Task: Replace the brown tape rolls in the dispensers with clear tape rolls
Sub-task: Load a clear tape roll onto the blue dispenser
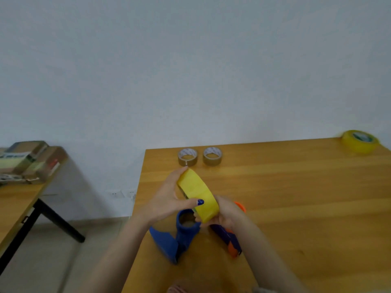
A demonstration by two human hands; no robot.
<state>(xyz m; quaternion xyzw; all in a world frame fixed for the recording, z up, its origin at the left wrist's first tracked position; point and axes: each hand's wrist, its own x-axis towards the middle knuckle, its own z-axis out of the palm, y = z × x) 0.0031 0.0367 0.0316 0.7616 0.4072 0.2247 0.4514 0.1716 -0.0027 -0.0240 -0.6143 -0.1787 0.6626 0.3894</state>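
Both hands hold a yellowish clear tape roll above the wooden table. My left hand grips its left side, thumb across the front. My right hand holds its lower right edge. Just below the roll lies a blue tape dispenser with its round hub bare. A second dispenser, purple and orange, lies beside it, partly hidden by my right hand. Two brown tape rolls lie flat near the table's far edge. Another yellowish clear roll sits at the far right corner.
A white wall rises behind the table. To the left stands a second wooden table with black legs, carrying cardboard boxes. A gap of floor separates the two tables.
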